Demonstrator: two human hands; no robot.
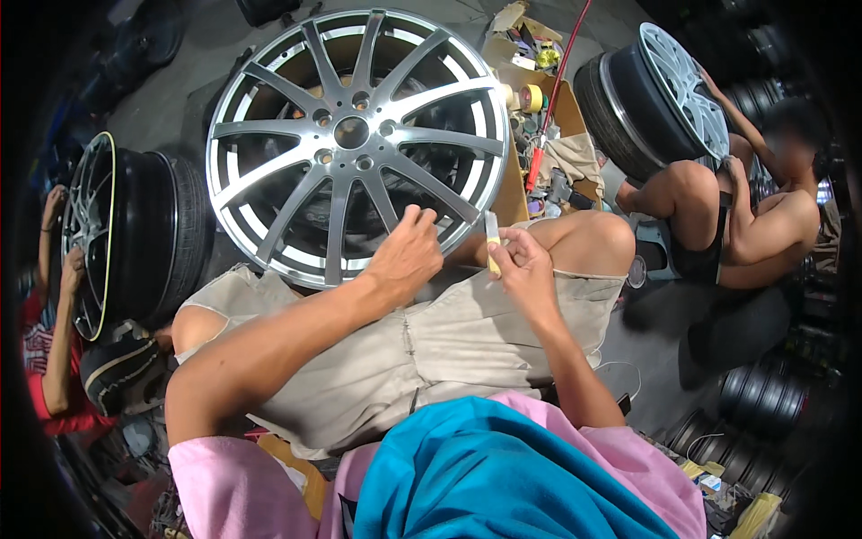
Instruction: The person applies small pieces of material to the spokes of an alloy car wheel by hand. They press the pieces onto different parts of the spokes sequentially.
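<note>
A large silver alloy wheel rim (pixel 350 184) with several spokes lies face up in front of my knees. My left hand (pixel 409 247) is over its near edge, between the lower spokes, with fingers curled; what they hold, if anything, is hidden. Just right of the rim, my right hand (pixel 525 269) pinches a small flat tool (pixel 493 232) with a pale metallic upper end and a yellow lower part. The tool stands nearly upright beside the rim's lower right edge; I cannot tell whether it touches.
A cardboard box (pixel 514 184) of tape rolls and small items stands right of the rim. A red rod (pixel 537 162) slants up from it. At the right a person holds another wheel (pixel 678 90); at the left another person's hands grip a yellow-edged wheel (pixel 88 234). Dark rims (pixel 763 395) lie lower right.
</note>
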